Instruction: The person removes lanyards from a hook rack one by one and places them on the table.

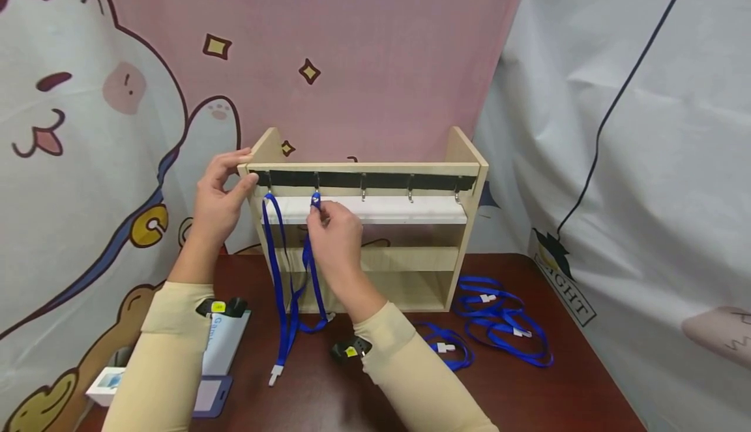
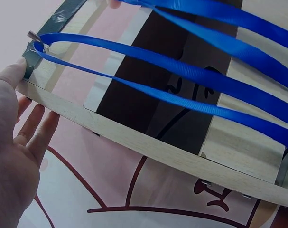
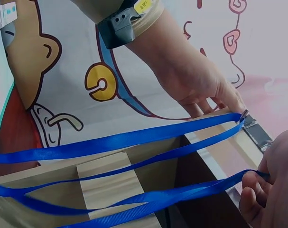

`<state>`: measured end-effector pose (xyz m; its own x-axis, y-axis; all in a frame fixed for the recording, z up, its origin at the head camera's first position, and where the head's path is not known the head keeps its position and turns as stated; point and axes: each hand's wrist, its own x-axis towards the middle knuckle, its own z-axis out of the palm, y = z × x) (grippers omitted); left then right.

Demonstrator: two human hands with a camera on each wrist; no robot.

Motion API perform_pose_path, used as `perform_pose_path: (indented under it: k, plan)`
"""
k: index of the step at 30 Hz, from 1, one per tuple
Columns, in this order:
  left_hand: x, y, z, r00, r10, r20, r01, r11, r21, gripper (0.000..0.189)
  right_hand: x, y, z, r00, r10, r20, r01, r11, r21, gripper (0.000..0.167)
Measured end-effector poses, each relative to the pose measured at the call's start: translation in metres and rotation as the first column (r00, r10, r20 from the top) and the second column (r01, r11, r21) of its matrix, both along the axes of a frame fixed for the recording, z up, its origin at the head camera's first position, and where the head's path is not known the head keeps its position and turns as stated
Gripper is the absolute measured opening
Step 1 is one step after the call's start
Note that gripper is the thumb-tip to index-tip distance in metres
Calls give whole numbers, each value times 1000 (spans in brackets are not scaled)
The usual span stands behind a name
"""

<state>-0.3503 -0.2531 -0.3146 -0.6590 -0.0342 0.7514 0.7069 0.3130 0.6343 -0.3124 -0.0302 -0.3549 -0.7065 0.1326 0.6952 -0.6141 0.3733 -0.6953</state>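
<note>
From the head view, I see the wooden rack (image 1: 405,259) standing on the desk (image 1: 528,406). At its nine o'clock the person's left hand (image 1: 218,201) grips the upper corner, presumably to brace the rack while the other hand works. The first lanyard (image 1: 270,249) hangs from the hook at ten o'clock. Just beside it, the right hand (image 1: 337,236) pinches the second lanyard (image 1: 316,202) near its top, right at the next hook; that hold seems chosen for control at so small a fitting. Loose lanyards (image 1: 491,322) lie on the desk at four o'clock from the rack, with a smaller coil (image 1: 467,357) at five, within easy reach of the right hand, I'd judge. A white box (image 1: 105,383) sits at eight o'clock, and a blue-edged badge holder (image 1: 221,396) lies between seven and eight, both off to the side.

The left wrist view explains the brace: the thumb presses the front while the other fingers reach behind the side panel. At ten o'clock the first lanyard plainly loops round its hook. Only a fingertip of the right hand peeps in near twelve.

The right wrist view puts the right hand at four o'clock, its curled fingers closed over the second lanyard, a detail the left wrist view misses. They hide the hook, so I cannot tell whether the loop is seated. The loose lanyards appear only from the head.
</note>
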Motion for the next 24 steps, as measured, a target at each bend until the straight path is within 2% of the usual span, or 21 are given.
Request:
perform_pose_path:
  k: [5,9,16,19,24]
  plan:
    - [0,1,0,1000,-2,1,2,1000,2,32,8,6,1,999,6,-32,-5,1000,27,19]
    - [1,2,1,1000,-5,11,5,1000,0,32,17,11,6,997,35,-75,-34,999,19,17]
    - [0,2,1,1000,-13,11,13,1000,6,32,33,27,21,979,159,-126,-164,986,-30,14]
    - [0,1,2,1000,-10,1,10,1000,6,33,38,36,28,969,223,-103,-229,972,-50,16]
    - [2,1,1,1000,-4,3,4,1000,6,32,46,54,33,946,324,-18,-325,943,-71,18]
